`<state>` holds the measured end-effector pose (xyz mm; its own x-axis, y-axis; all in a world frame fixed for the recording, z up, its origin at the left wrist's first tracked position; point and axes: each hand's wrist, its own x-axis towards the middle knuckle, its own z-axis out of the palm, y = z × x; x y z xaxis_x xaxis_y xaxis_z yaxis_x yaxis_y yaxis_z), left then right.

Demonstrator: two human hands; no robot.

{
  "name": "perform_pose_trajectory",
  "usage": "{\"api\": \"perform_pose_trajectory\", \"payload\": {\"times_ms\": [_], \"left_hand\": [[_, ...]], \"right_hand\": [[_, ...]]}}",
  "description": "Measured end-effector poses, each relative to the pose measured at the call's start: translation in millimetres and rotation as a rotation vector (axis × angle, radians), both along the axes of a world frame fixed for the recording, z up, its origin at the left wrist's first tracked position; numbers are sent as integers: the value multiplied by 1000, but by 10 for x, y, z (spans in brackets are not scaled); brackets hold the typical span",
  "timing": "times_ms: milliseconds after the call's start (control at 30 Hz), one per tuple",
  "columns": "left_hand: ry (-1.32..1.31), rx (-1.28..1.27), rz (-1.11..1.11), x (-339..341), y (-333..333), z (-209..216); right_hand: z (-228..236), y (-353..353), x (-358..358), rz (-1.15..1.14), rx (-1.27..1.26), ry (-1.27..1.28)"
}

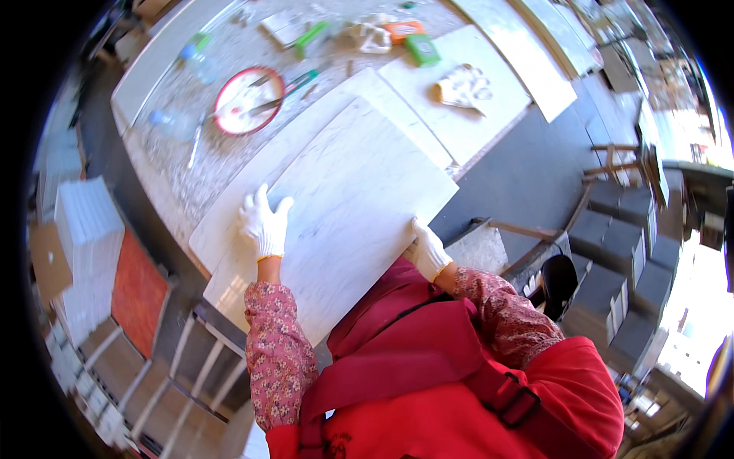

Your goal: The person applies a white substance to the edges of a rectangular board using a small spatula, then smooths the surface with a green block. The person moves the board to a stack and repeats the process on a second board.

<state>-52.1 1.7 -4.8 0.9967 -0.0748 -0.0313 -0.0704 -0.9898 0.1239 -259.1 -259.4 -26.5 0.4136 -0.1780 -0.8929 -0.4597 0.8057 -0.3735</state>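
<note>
A white, grey-veined marble slab (344,206) lies partly on the worktable, its near edge jutting out over the front by my apron. My left hand (264,222), in a white knitted glove, rests on the slab's left part with fingers spread and thumb apart. At the near right edge my gloved right hand (426,250) grips the slab; its thumb shows on top, and the other fingers are hidden. Under this slab another pale slab (222,222) shows along the left and far sides. A third slab (466,84) lies beyond to the right.
A red-rimmed white plate (248,90) with tools stands on the dusty table (172,168). Green and orange small boxes (422,50) and a spare glove (464,86) lie farther off. Stacked white tiles (88,229) stand left; grey blocks (612,237) stand right, past a wooden frame.
</note>
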Motion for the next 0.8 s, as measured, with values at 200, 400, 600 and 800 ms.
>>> {"api": "perform_pose_trajectory", "payload": {"times_ms": [200, 400, 600, 800], "left_hand": [[-99, 9, -190, 75, 40, -123], [-23, 221, -288, 239, -301, 60], [243, -286, -392, 441, -273, 129], [473, -497, -343, 524, -321, 187]], "right_hand": [[-60, 429, -111, -361, -45, 276], [-451, 758, -32, -360, -419, 558], [-480, 754, 8, -419, -393, 464], [-527, 821, -229, -457, 246, -24]]}}
